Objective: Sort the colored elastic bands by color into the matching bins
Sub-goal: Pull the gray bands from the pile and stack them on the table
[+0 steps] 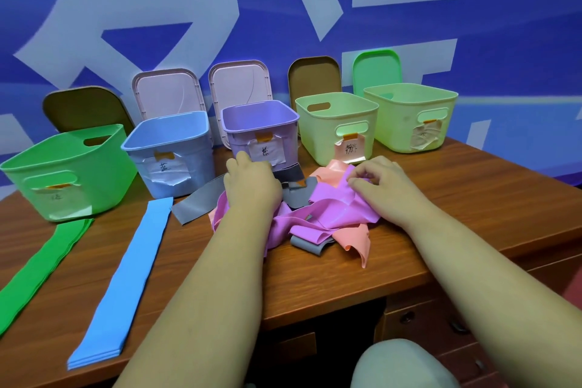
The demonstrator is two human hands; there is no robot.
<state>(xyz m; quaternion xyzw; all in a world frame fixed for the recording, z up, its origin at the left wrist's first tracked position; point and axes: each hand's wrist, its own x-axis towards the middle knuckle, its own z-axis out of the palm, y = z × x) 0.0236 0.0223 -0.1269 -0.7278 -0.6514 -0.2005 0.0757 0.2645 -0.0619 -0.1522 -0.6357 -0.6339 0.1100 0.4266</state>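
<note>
A tangled heap of purple bands (327,214), salmon-pink bands (352,238) and grey bands (196,203) lies mid-table. My left hand (252,183) reaches into the heap's far left side with curled fingers; what it grips is hidden. My right hand (381,183) pinches a fold of purple band at the heap's right. A flat stack of green bands (41,268) and one of blue bands (132,274) lie to the left. Behind stand labelled bins: green (63,167), blue (170,148), purple (261,126) and two pale yellow-green ones (337,123) (409,113).
Bin lids lean against the blue wall behind the bins: brown (85,107), two pink (167,94), brown (315,75), green (376,68). The wooden table (472,198) has its front edge near me, with drawers below at the right.
</note>
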